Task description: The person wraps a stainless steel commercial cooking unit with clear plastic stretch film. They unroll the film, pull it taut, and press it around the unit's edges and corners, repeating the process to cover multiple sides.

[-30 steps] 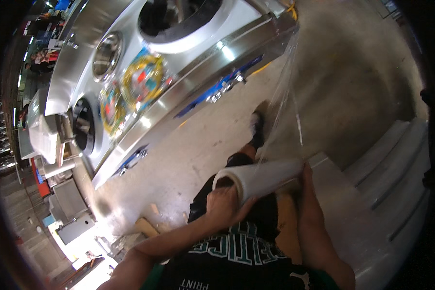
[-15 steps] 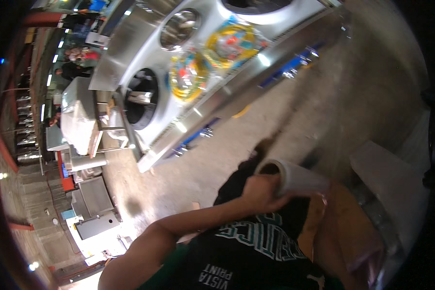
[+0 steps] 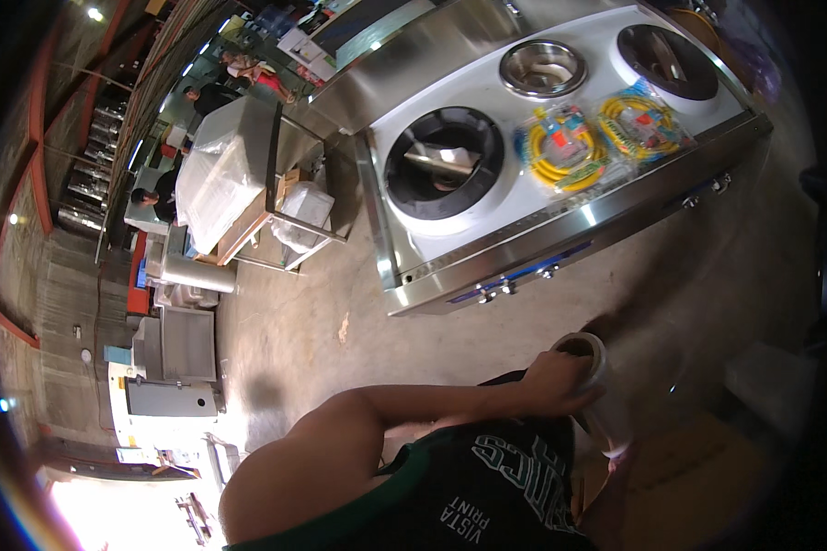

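A white roll of clear stretch film (image 3: 597,395) on a hollow core is held upright in front of my body. My left hand (image 3: 556,381) grips its upper end, fingers around the rim. My right hand (image 3: 616,455) is only partly visible at the roll's lower end, touching it from below. A thin sheet of clear film (image 3: 698,303) stretches from the roll up to the right. Below the roll lies a brown cardboard surface (image 3: 680,468).
A large stainless steel stove unit (image 3: 560,220) with round wok openings and bagged yellow cables on top stands ahead on the concrete floor (image 3: 303,331). A film-wrapped steel table (image 3: 239,174) and metal cabinets (image 3: 179,344) are at left. People stand far back.
My head has turned left, so the stove unit and the workshop have come more into sight. The roll has gone from lying sideways to standing more upright, with my left hand still on its end.
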`<control>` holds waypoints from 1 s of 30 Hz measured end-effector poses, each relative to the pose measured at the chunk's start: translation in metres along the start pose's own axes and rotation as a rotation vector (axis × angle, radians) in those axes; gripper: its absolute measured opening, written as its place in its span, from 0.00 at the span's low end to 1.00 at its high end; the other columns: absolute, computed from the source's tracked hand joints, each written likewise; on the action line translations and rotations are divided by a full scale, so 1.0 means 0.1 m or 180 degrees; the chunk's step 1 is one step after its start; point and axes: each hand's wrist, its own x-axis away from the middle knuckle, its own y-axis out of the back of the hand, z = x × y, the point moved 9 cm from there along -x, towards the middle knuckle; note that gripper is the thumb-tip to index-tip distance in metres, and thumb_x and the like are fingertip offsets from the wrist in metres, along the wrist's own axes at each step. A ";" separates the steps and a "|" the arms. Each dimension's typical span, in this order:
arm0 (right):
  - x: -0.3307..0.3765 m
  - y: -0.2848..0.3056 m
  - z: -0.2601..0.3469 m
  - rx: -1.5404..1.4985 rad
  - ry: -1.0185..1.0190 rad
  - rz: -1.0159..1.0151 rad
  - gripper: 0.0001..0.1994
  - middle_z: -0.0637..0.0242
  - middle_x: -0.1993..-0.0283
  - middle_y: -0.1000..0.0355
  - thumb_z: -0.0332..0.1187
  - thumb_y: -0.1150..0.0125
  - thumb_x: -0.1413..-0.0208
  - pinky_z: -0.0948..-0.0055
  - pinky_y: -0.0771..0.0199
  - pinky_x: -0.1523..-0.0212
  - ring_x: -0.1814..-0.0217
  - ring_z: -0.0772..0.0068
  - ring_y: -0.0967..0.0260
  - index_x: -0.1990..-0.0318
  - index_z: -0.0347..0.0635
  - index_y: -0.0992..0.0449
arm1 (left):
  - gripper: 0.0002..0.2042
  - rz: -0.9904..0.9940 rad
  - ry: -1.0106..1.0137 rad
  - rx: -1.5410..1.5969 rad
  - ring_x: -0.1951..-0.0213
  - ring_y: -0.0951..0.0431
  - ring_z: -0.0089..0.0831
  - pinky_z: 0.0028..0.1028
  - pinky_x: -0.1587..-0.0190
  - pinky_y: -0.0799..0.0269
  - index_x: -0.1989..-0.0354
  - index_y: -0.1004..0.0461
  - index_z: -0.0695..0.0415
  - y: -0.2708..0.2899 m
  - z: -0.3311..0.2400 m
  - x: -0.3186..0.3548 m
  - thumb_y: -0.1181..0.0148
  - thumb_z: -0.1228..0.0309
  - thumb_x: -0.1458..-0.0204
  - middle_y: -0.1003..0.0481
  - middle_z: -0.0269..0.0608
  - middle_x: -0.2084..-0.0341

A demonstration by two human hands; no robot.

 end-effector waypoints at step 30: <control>2.34 -1.89 -5.65 -0.0100 0.0020 -0.1880 0.30 0.54 0.59 0.20 0.56 0.47 0.39 0.52 0.25 0.56 0.58 0.55 0.23 0.57 0.31 0.18 | 0.27 0.0719 0.0021 -0.0928 0.62 0.17 0.60 0.49 0.58 0.22 0.61 0.20 0.67 1.14 2.74 4.10 0.37 0.48 0.45 0.19 0.63 0.69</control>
